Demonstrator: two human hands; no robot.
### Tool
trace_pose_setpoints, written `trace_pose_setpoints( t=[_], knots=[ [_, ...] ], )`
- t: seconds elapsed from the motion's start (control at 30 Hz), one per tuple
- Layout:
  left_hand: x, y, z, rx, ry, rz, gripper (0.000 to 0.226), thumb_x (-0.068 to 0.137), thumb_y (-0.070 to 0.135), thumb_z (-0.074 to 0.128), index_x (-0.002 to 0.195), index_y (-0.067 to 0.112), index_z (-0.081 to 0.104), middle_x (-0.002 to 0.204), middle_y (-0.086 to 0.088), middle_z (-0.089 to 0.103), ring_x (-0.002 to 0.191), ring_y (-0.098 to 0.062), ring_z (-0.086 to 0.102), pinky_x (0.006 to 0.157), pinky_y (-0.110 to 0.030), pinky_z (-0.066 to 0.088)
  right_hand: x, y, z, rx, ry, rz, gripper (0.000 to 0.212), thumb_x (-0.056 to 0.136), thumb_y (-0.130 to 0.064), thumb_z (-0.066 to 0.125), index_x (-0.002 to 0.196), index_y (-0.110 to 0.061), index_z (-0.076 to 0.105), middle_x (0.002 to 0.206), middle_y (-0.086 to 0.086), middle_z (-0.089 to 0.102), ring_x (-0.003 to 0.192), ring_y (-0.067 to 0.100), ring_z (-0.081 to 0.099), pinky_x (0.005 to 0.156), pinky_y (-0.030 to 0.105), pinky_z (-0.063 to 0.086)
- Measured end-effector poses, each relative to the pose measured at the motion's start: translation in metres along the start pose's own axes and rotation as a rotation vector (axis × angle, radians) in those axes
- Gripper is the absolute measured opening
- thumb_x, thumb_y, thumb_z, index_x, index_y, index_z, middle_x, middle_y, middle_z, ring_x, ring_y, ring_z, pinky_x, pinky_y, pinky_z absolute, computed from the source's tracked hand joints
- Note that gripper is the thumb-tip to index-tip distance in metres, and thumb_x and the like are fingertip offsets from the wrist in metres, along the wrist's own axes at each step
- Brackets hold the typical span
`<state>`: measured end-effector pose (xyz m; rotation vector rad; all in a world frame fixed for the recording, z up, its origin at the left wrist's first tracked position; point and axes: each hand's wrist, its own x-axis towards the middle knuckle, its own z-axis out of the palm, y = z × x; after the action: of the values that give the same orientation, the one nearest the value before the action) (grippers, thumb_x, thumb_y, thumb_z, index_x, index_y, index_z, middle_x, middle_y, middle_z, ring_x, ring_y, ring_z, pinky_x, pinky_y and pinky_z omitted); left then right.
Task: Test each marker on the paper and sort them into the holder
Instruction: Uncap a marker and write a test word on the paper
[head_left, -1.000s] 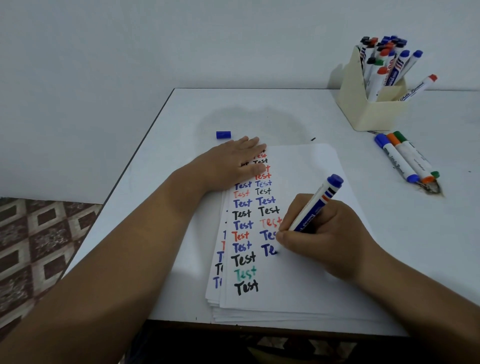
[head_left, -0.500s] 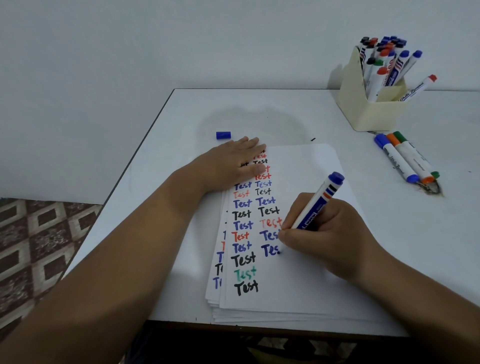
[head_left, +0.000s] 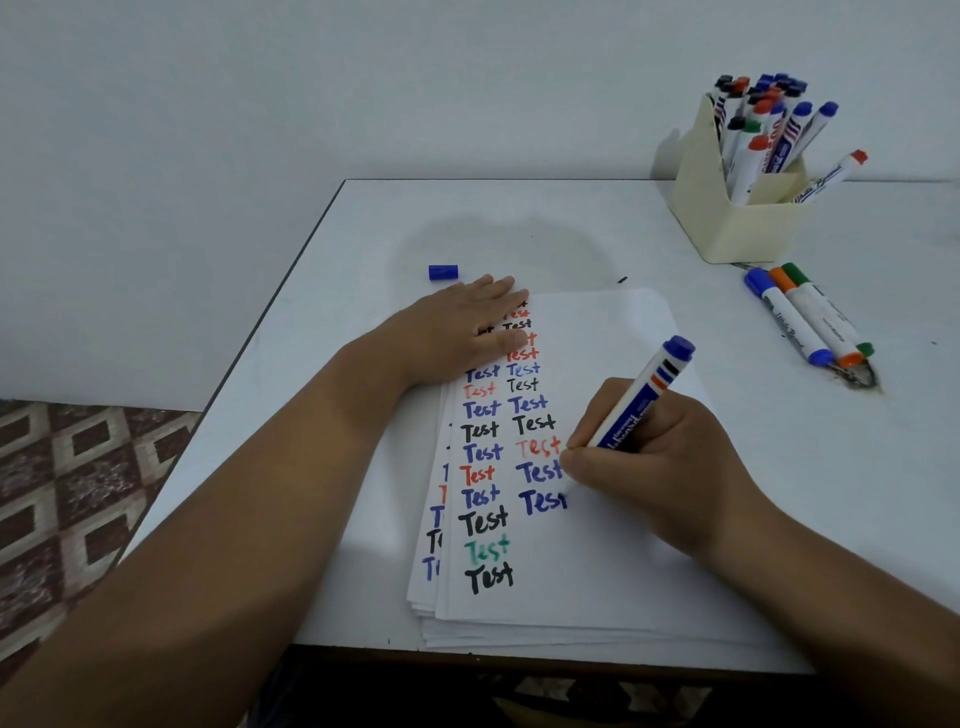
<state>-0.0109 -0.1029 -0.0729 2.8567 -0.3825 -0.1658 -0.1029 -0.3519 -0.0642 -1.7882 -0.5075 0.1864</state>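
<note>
My right hand (head_left: 660, 462) is gripping the blue marker (head_left: 631, 415), fingers curled round its barrel, tip touching the paper (head_left: 623, 545) at a blue "Test" in column 2. My left hand (head_left: 457, 327) is pressing flat, fingers straight, on the stack's upper left. The blue cap (head_left: 443, 272) is lying just beyond it. 3 markers (head_left: 810, 322) are lying on the surface (head_left: 519, 223) near the holder (head_left: 737, 208).

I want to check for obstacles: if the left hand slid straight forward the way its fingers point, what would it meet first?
The left hand lies flat on the paper stack, fingers pointing away and slightly right. That line looks free across the table to the wall. The blue cap sits just left of it and would probably be missed.
</note>
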Motion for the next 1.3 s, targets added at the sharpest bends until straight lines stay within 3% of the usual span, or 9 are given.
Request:
trace_pose_setpoints(
  t=[0.17, 0.27, 0.4, 0.53, 0.67, 0.8, 1.0, 1.17, 1.3],
  knots=[
    [-0.001, -0.003, 0.003, -0.067, 0.061, -0.016, 0.064, 0.099, 0.061, 0.04, 0.156, 0.034, 0.026, 0.164, 0.013, 0.019, 0.151, -0.004, 0.009, 0.123, -0.037, 0.016, 0.0, -0.003, 0.001, -0.016, 0.002, 0.019, 0.007, 0.068, -0.015, 0.072, 0.069, -0.014, 0.065, 0.067, 0.003, 0.066, 0.063, 0.011, 0.06, 0.062, 0.021, 0.052],
    [-0.004, -0.006, 0.002, -0.142, 0.311, 0.031, 0.049, 0.101, 0.049, 0.048, 0.146, 0.031, 0.048, 0.153, 0.011, 0.044, 0.147, -0.008, 0.026, 0.12, -0.036, 0.023, 0.006, -0.003, -0.001, 0.146, 0.075, 0.049, 0.012, 0.073, -0.007, 0.078, 0.069, -0.01, 0.068, 0.064, 0.007, 0.066, 0.061, 0.018, 0.059, 0.056, 0.027, 0.05],
    [-0.002, -0.021, -0.004, 0.029, 0.657, -0.094, 0.039, 0.101, 0.027, 0.051, 0.139, 0.02, 0.057, 0.14, 0.001, 0.058, 0.137, -0.024, 0.039, 0.113, -0.037, 0.03, 0.015, -0.003, -0.005, 0.445, 0.179, 0.184, 0.023, 0.082, 0.006, 0.072, 0.095, -0.009, 0.062, 0.076, 0.015, 0.07, 0.063, 0.024, 0.064, 0.055, 0.031, 0.052],
    [0.003, -0.042, -0.001, 0.11, 0.519, -0.363, 0.044, 0.102, 0.028, 0.045, 0.145, 0.019, 0.05, 0.147, -0.003, 0.051, 0.139, -0.027, 0.037, 0.11, -0.042, 0.034, 0.021, -0.001, -0.009, 0.655, 0.147, 0.217, 0.023, 0.07, -0.005, 0.072, 0.089, -0.008, 0.059, 0.088, 0.02, 0.073, 0.066, 0.026, 0.067, 0.06, 0.03, 0.058],
    [0.003, -0.04, -0.003, 0.008, 0.553, -0.406, 0.032, 0.101, 0.028, 0.048, 0.127, 0.025, 0.067, 0.123, -0.001, 0.067, 0.116, -0.025, 0.056, 0.097, -0.04, 0.046, 0.023, 0.005, -0.014, 0.816, 0.167, 0.21, 0.013, 0.077, -0.007, 0.062, 0.09, -0.003, 0.063, 0.085, 0.018, 0.07, 0.075, 0.03, 0.071, 0.07, 0.035, 0.062],
    [0.002, -0.034, -0.006, 0.003, 0.531, -0.429, 0.027, 0.095, 0.041, 0.054, 0.109, 0.029, 0.073, 0.104, 0.005, 0.071, 0.095, -0.019, 0.061, 0.081, -0.037, 0.05, 0.024, 0.003, -0.015, 0.806, 0.258, 0.247, 0.008, 0.079, -0.007, 0.065, 0.082, -0.011, 0.071, 0.075, 0.013, 0.067, 0.064, 0.023, 0.066, 0.062, 0.03, 0.061],
    [-0.007, -0.023, -0.011, -0.292, 0.622, -0.225, 0.015, 0.096, 0.026, 0.059, 0.106, 0.032, 0.07, 0.1, 0.021, 0.065, 0.097, 0.003, 0.058, 0.087, -0.018, 0.043, 0.024, -0.002, -0.016, 0.782, 0.29, 0.276, 0.039, 0.057, -0.03, 0.093, 0.089, -0.012, 0.078, 0.085, 0.018, 0.073, 0.075, 0.03, 0.074, 0.068, 0.034, 0.063],
    [-0.013, 0.0, -0.014, -0.496, 0.59, -0.118, 0.023, 0.097, 0.021, 0.059, 0.102, 0.043, 0.064, 0.1, 0.029, 0.063, 0.101, 0.012, 0.054, 0.078, -0.002, 0.037, 0.025, -0.003, -0.018, 0.832, 0.267, 0.352, 0.027, 0.099, -0.012, 0.051, 0.116, -0.006, 0.071, 0.108, 0.02, 0.075, 0.088, 0.032, 0.075, 0.076, 0.039, 0.065],
    [-0.014, 0.006, -0.016, -0.552, 0.556, -0.076, 0.025, 0.097, 0.017, 0.06, 0.102, 0.041, 0.065, 0.101, 0.025, 0.066, 0.099, 0.009, 0.058, 0.076, -0.003, 0.04, 0.025, -0.005, -0.017, 0.749, 0.273, 0.363, 0.026, 0.098, -0.005, 0.055, 0.116, -0.01, 0.072, 0.106, 0.015, 0.077, 0.075, 0.025, 0.072, 0.07, 0.032, 0.064]
  ],
)
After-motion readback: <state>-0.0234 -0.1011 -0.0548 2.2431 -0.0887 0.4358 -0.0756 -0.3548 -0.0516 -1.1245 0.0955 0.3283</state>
